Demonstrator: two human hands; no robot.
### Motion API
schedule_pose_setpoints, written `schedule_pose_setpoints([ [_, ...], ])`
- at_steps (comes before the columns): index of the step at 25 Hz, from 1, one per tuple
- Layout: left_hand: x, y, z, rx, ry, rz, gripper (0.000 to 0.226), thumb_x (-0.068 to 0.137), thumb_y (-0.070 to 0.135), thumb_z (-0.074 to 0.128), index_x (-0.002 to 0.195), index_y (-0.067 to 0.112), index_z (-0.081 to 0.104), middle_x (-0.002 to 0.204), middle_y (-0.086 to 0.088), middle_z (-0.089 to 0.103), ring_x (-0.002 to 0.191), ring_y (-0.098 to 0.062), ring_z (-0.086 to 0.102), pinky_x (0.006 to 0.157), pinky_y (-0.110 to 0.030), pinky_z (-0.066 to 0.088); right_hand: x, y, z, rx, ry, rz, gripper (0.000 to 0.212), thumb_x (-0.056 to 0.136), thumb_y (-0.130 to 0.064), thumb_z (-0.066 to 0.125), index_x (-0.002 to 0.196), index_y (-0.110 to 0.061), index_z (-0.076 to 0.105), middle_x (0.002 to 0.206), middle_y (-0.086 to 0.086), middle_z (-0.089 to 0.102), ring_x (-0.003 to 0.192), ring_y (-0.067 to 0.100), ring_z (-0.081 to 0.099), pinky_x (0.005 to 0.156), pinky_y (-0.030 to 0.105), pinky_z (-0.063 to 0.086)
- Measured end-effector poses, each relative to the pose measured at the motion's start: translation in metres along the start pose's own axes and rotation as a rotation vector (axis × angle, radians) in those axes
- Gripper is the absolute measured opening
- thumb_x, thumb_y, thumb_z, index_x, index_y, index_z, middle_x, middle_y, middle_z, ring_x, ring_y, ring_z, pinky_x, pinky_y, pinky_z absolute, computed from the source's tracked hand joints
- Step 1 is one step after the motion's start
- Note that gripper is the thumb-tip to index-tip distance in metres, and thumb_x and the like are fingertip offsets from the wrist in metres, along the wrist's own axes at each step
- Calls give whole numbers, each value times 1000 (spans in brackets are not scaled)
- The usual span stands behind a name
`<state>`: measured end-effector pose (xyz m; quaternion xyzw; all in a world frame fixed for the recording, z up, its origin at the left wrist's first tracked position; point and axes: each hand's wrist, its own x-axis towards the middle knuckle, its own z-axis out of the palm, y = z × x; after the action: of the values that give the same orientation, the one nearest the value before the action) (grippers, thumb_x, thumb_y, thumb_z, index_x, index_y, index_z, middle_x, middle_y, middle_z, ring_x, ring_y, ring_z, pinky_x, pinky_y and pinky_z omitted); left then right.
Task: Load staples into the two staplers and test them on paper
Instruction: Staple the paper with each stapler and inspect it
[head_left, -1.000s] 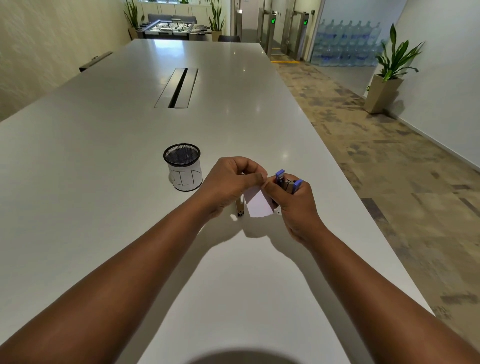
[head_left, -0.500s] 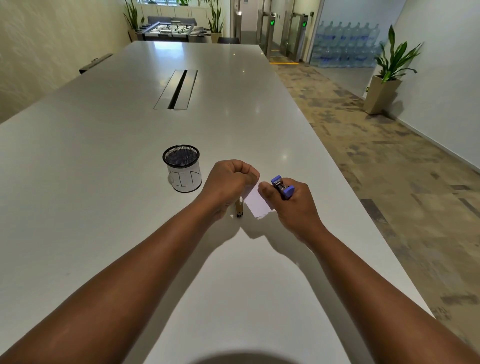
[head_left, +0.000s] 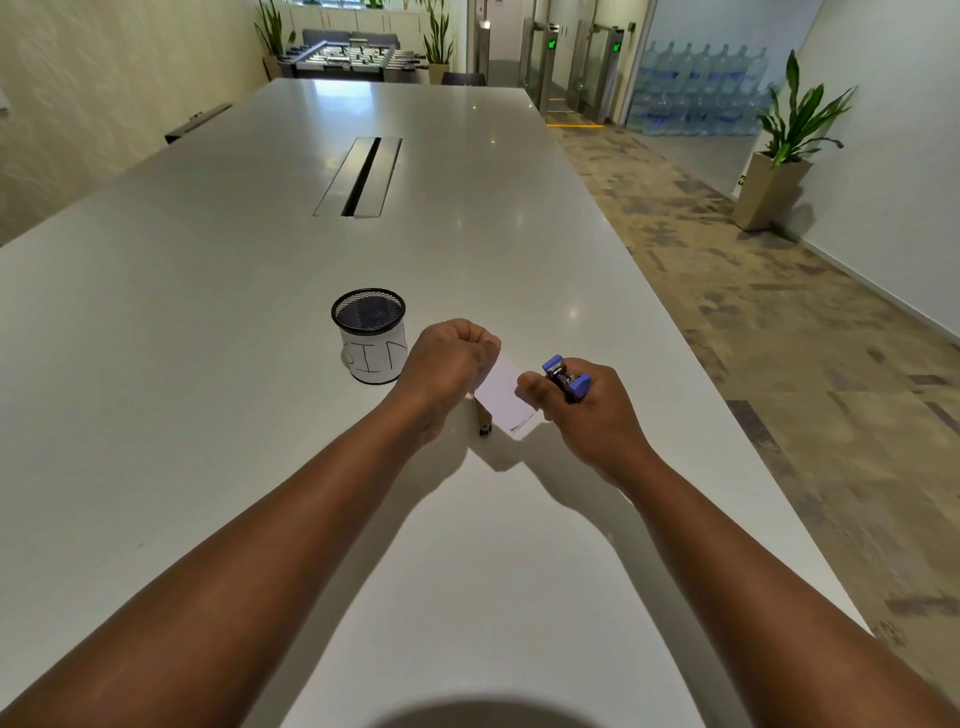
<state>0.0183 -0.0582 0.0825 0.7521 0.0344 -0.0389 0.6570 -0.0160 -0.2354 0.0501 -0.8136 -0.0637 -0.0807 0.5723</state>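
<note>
Left hand (head_left: 447, 364) pinches the top edge of the paper (head_left: 503, 397), keeping the slip taut above the table (head_left: 260, 312). Right hand (head_left: 587, 410) grips the blue stapler (head_left: 566, 375) at the paper's right edge, likely lined up for a test bite. Mesh cup (head_left: 370, 335) stands just left.
</note>
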Motion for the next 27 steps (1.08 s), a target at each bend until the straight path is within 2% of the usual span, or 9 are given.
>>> schedule_pose_setpoints([
  [2, 0, -1, -3, -1, 3, 15, 17, 92, 15, 61, 75, 18, 65, 68, -1, 64, 65, -16, 57, 62, -27, 47, 1, 1, 0, 32, 16, 12, 32, 92, -34, 74, 69, -14, 64, 70, 12, 66, 60, 14, 48, 58, 28, 37],
  [4, 0, -1, -6, 10, 2, 39, 18, 91, 14, 61, 74, 20, 66, 71, -1, 67, 65, -14, 59, 64, -26, 48, 2, 3, 0, 46, 39, 31, 35, 91, -31, 74, 79, 0, 62, 69, 14, 59, 61, 15, 45, 61, 31, 36],
  [6, -1, -4, -10, 25, -23, 61, 17, 92, 15, 63, 76, 19, 67, 70, 6, 69, 64, -4, 62, 64, -23, 46, 3, 6, -1, 46, 76, 56, 40, 92, -31, 73, 83, 5, 58, 69, 14, 53, 62, 17, 42, 62, 32, 35],
  [9, -1, -9, -13, 55, -55, 55, 16, 94, 17, 62, 79, 16, 66, 67, 15, 69, 63, 2, 61, 67, -24, 46, 5, 8, -1, 70, 126, 71, 46, 92, -39, 72, 87, 5, 60, 82, 29, 61, 67, 19, 49, 65, 34, 39],
  [12, -4, -12, -15, 53, -157, 21, 12, 97, 17, 59, 86, 15, 62, 74, -2, 64, 69, -18, 57, 70, -33, 51, 8, 10, 0, 86, 162, 104, 45, 92, -44, 71, 79, -4, 58, 75, 22, 62, 66, 18, 53, 66, 34, 41],
  [15, -10, -17, -18, -2, -258, 32, 10, 95, 8, 63, 100, 14, 57, 72, -10, 60, 65, -19, 63, 66, -31, 58, 8, 11, 0, 122, 182, 132, 48, 90, -52, 69, 77, -8, 55, 60, 2, 52, 55, 16, 47, 59, 33, 42],
  [18, -12, -21, -19, -75, -201, 86, 24, 93, 1, 65, 105, 18, 54, 70, -12, 59, 68, -19, 63, 64, -28, 58, 7, 9, 0, 221, 114, 182, 49, 81, -64, 66, 87, -16, 60, 60, -4, 48, 52, 15, 42, 50, 29, 39],
  [22, -13, -23, -19, -181, -57, 155, 29, 91, -3, 65, 103, 21, 55, 82, -5, 72, 77, -17, 74, 64, -27, 58, 0, 11, 5, 418, -42, 283, 32, 81, -49, 55, 103, -26, 50, 76, -1, 53, 54, 15, 43, 51, 28, 36],
  [27, -17, -23, -17, -167, -10, 218, 24, 90, 0, 68, 92, 24, 67, 81, -5, 55, 78, -17, 61, 64, -24, 57, -8, 8, 13, 437, -110, 278, 27, 88, -39, 56, 109, -22, 54, 86, 2, 60, 60, 14, 53, 52, 29, 42],
])
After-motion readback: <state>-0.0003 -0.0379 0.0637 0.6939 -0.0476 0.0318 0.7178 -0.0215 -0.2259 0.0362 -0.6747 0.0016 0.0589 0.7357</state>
